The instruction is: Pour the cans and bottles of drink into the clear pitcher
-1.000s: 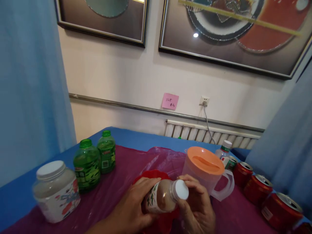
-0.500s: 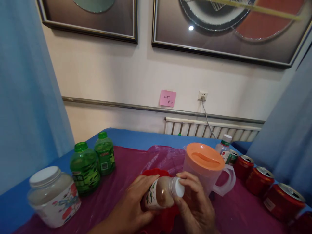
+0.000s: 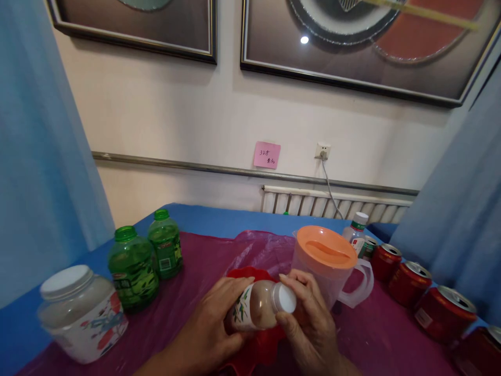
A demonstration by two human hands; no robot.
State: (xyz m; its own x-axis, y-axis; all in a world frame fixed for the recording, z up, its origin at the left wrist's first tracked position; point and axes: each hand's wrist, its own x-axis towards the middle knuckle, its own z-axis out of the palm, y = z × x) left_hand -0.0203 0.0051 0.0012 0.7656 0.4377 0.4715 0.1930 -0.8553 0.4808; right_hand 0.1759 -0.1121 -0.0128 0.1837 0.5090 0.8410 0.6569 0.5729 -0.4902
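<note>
A small clear jar (image 3: 261, 307) with a leaf-patterned label lies tilted sideways between my hands, its white lid (image 3: 285, 298) towards the right. My left hand (image 3: 211, 318) is wrapped around the labelled body. With thumb and fingers, my right hand (image 3: 313, 318) grips the lid, which sits on the jar's mouth. Beneath the jar is a red dish with a wavy rim (image 3: 250, 272), mostly hidden by my hands. Just behind my right hand stands a clear plastic pitcher (image 3: 313, 271) with an orange lid (image 3: 325, 246).
On the left stand a wide white-lidded jar (image 3: 84, 318) and two green bottles (image 3: 135, 271) (image 3: 166, 245). Several red cans (image 3: 446, 316) line the right, with a white-capped bottle (image 3: 355, 232) behind. Purple plastic sheeting (image 3: 219, 250) covers part of the blue table cover (image 3: 203, 216).
The whole view has shifted slightly. My hands keep their hold on the jar and lid; the right-hand fingers have moved a little around the lid.
</note>
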